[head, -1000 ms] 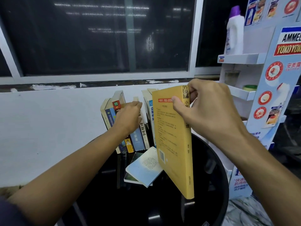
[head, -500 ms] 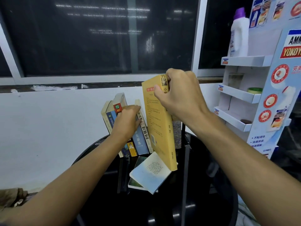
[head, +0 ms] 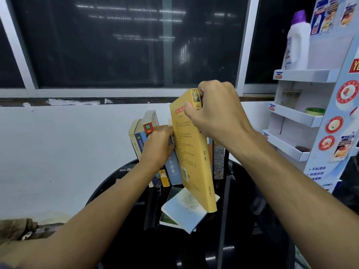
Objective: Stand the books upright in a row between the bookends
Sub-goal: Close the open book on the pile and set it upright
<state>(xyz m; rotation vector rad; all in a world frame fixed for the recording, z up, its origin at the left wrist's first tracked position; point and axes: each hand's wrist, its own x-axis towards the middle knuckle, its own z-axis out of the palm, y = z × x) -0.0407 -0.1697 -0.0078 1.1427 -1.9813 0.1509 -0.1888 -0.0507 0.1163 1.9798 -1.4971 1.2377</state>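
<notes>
A tall yellow book (head: 191,158) is upright and tilted, its top corner pinched by my right hand (head: 215,115). It sits in the gap of a row of standing books (head: 140,136) at the back of a round black table (head: 120,183). My left hand (head: 158,147) presses against the leaning books on the left of the gap, holding them back. More books, one with a grey spine (head: 218,162), stand to the right of the yellow one. A black bookend (head: 226,183) stands at the row's right end. Two light books (head: 184,208) lie flat in front.
A white cardboard display shelf (head: 303,117) stands at the right, with a white bottle with a purple cap (head: 297,41) on top. A white wall and dark window are behind the table. Rubble (head: 17,229) lies at the lower left.
My right hand has carried the yellow book up and back from over the table's front into the gap in the row. My left hand has stayed on the leaning books.
</notes>
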